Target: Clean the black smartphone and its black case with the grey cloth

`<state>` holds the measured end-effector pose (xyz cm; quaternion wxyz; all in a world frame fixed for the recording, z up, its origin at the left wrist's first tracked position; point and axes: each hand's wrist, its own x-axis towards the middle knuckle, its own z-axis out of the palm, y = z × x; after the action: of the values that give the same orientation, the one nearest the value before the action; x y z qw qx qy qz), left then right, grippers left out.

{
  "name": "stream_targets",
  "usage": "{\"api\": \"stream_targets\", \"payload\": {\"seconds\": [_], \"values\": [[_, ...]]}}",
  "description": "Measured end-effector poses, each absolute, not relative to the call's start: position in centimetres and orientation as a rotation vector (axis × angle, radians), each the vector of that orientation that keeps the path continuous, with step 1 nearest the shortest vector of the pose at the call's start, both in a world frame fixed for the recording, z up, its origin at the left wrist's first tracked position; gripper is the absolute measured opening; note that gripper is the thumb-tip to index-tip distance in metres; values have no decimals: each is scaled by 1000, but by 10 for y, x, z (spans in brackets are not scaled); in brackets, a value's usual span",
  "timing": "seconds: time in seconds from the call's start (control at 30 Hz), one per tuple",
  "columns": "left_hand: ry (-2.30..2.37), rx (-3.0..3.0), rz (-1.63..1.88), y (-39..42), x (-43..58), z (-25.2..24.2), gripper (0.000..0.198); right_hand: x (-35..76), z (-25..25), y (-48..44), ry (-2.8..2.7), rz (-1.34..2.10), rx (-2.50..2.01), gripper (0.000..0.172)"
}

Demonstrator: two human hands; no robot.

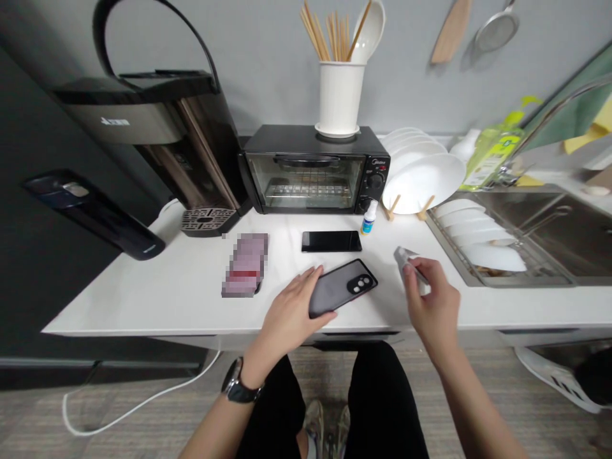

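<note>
Across the frame, white counter (143,293) against a grey wall. At rear left, black dispenser (157,127). At right, sink (564,229), with dishes in the tray along its left side. At rear centre, oven (310,169), door shut, with a white pot (338,95) of chopsticks on top. Just right of the oven, plates (421,172) standing on edge in a rack.

At the near counter edge, left hand (291,312), palm down, fingers pressed together and wrapped over the near end of the phone (344,284). Phone back up, set diagonally, camera cluster at the far right end; resting on the counter or just clear of it, not discernible.

Just right of the phone, right hand (430,306), thumb and forefinger pinching a grey piece (406,258); remaining fingers curled. Kind of piece not discernible.

Behind the phone and apart from it, second phone (331,241), flat, dark screen up. Left of that, blurred pink item (246,264). At the oven's front right corner, small bottle (369,218), upright.
</note>
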<state>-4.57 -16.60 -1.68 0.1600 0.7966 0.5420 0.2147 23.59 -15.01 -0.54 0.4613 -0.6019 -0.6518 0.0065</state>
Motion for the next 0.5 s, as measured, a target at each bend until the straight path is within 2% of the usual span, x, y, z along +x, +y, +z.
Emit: {"api": "stream_targets", "payload": {"seconds": [0.17,0.3,0.5], "values": [[1430,2272,659,-160,-43,-16,106,192,-19,-149,-1997,70,-1285,17],[1387,2221,714,-163,-49,-14,101,189,-32,-156,-2158,69,-1210,28],[1385,2155,732,-163,-46,-11,105,197,-43,-166,-2154,-25,-1347,48]]}}
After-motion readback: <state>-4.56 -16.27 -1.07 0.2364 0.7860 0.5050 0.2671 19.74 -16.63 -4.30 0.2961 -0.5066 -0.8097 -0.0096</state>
